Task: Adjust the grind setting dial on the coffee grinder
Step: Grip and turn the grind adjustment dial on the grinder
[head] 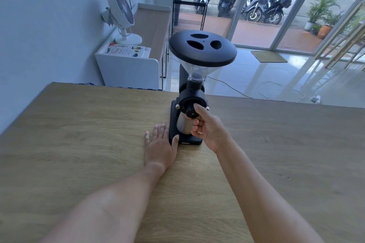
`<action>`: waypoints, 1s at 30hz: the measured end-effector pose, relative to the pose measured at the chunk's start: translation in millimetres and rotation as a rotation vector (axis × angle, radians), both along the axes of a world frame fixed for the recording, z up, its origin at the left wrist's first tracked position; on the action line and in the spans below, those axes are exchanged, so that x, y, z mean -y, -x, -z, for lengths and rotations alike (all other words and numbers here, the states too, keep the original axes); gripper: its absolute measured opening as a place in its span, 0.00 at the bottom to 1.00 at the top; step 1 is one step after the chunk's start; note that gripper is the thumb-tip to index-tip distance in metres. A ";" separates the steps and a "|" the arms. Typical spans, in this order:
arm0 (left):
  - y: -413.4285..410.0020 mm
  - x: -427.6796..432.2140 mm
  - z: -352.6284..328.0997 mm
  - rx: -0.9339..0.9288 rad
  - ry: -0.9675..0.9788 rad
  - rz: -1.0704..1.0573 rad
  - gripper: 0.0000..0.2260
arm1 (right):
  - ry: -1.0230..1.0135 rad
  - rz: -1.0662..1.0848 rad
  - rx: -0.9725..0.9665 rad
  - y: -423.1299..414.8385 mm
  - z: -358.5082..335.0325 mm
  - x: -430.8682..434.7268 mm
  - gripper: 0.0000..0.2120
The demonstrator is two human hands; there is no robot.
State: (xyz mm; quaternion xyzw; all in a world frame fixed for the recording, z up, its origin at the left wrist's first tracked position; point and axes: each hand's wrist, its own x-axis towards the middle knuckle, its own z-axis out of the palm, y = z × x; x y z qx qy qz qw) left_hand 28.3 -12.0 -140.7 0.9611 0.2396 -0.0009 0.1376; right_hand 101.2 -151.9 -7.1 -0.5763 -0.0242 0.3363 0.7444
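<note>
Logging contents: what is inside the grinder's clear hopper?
Through the clear hopper no beans show, only a dark throat at the bottom. The black lid covers the top, hiding the upper part.

Both forearms bare, no sleeves visible. Left hand (pixel 160 147): pale-painted nails, thin ring on one finger. Right hand (pixel 209 129): thin ring (pixel 199 133) on a finger. No watch.

- One view only, worn on the head, so there's no second view sharing any of the scene.
- It looks forward and down across the wooden table (pixel 79 144), forearms entering from six o'clock.
- The coffee grinder (pixel 194 89) stands near, just above centre, at arm's reach.
- Wide-angle lens: glass doors (pixel 276 16) bend away toward one o'clock.
</note>
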 end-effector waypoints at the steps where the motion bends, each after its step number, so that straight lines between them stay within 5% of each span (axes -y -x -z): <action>1: 0.4 0.2 0.0 -0.003 0.000 0.001 0.33 | 0.003 0.003 -0.002 -0.2 0.1 0.1 0.21; 19: 0.7 0.0 -0.9 0.005 -0.006 -0.002 0.35 | 0.073 0.117 0.026 3.8 -3.4 -4.3 0.23; 30: 2.0 0.4 -3.1 -0.010 -0.005 0.003 0.32 | -0.012 -0.018 -0.016 3.6 2.0 -7.8 0.22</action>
